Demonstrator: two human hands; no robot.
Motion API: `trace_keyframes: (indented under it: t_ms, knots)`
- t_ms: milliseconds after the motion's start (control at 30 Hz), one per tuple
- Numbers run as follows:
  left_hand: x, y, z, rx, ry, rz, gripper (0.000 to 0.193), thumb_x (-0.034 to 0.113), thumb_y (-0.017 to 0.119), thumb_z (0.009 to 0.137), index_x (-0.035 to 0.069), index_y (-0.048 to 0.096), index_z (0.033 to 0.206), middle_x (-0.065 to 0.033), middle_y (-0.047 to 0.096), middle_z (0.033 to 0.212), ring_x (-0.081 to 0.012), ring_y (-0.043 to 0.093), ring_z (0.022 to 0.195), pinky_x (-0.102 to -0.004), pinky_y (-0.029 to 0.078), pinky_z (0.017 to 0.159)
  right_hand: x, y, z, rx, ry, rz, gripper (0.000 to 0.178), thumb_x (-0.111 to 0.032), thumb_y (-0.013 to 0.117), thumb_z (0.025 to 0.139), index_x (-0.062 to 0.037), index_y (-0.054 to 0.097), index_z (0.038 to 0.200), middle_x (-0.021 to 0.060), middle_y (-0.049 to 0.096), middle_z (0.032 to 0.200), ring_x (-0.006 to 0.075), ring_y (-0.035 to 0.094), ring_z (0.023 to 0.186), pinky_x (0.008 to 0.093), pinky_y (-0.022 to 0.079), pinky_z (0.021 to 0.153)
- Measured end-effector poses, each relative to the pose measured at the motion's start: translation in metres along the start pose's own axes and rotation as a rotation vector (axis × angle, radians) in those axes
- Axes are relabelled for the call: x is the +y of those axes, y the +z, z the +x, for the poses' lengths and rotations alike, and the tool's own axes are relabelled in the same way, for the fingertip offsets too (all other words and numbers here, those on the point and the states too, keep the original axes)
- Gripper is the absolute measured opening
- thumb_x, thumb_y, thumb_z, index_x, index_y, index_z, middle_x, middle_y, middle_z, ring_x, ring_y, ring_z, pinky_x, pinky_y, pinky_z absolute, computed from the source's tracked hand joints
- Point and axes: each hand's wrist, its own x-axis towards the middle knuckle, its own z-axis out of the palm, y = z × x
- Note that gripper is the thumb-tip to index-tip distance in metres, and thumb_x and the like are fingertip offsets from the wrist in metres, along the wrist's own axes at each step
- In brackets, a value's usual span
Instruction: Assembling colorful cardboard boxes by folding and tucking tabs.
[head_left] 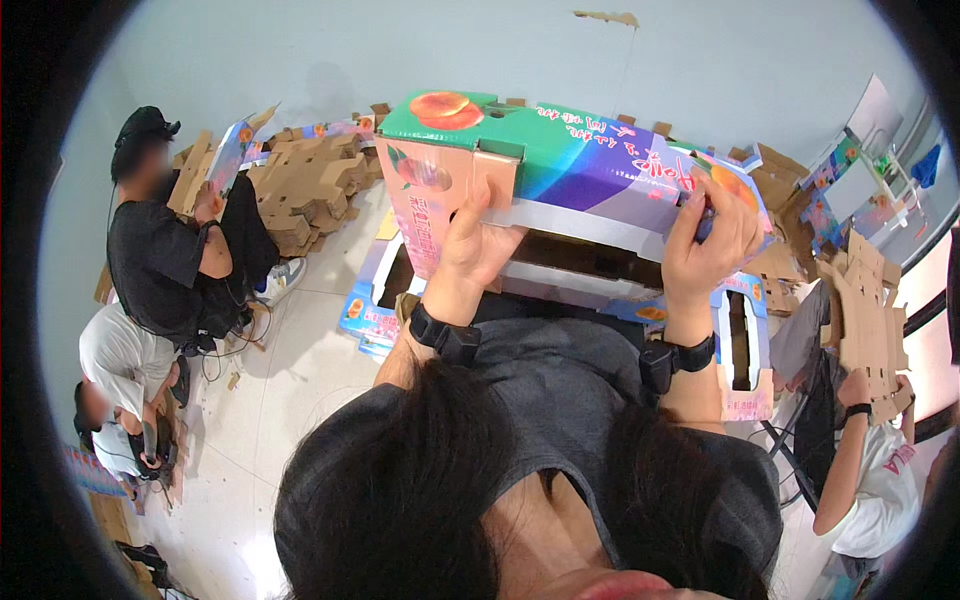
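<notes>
Since the printed carton (600, 165) is raised before the chest, it lies between my two hands, and I see contact near both its ends. My left grip (470, 240) is closed on the near left corner: the thumb rests on the pink corner flap (505, 178), and the other fingers lie below it. My right grip (712, 235) touches the long panel near its right end with the fingers narrowly bent, but I cannot tell if they pinch it or only press. Toward the body the carton is open, and inside I see brown cardboard and dark shadow. Lower, at the right, stands a blue and pink box (748, 402) with a dark slot; what it contains, I cannot tell. The held carton's long panel passes from green through blue into purple, orange peaches are printed near both ends, and its left end panel is pale pink.
</notes>
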Motion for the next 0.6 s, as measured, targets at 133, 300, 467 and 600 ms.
trace_keyframes:
  t_ms: [133,300,467,600]
  knots:
    - [-0.004,-0.006,0.0,0.021,0.015,-0.003,0.057,0.031,0.071,0.088,0.014,0.047,0.137,-0.0053,0.052,0.137,-0.0256,0.046,0.129,-0.0481,0.035,0.11,0.002,0.001,-0.001,0.017,0.011,0.005,0.017,-0.014,0.065,0.088,-0.0117,0.069,0.105,-0.0001,0.068,0.093,0.0188,0.057,0.084,0.0331,0.035,0.089]
    - [-0.004,0.0,0.002,0.161,0.047,0.128,0.057,0.039,0.066,0.092,0.01,0.048,0.137,-0.0043,0.053,0.136,-0.0241,0.048,0.127,-0.0467,0.035,0.11,0.002,0.003,-0.002,0.026,0.001,-0.006,0.017,-0.014,0.066,0.088,-0.0123,0.07,0.104,-0.0006,0.068,0.092,0.0183,0.057,0.084,0.0325,0.034,0.088]
    - [-0.002,0.016,0.003,0.166,0.074,0.183,0.059,0.041,0.066,0.091,0.008,0.048,0.137,-0.0044,0.053,0.136,-0.0227,0.048,0.128,-0.0448,0.035,0.11,0.002,0.002,0.001,0.003,0.001,0.0,0.016,-0.015,0.066,0.087,-0.0127,0.07,0.103,-0.0011,0.068,0.093,0.0174,0.058,0.084,0.0321,0.035,0.086]
    - [-0.005,0.014,0.001,0.17,0.056,0.145,0.062,0.039,0.07,0.089,0.009,0.046,0.138,-0.0043,0.052,0.137,-0.0217,0.047,0.129,-0.044,0.035,0.111,0.006,0.0,0.0,0.013,0.006,0.005,0.016,-0.013,0.065,0.087,-0.0127,0.07,0.103,-0.0005,0.069,0.093,0.0173,0.058,0.085,0.0323,0.035,0.086]
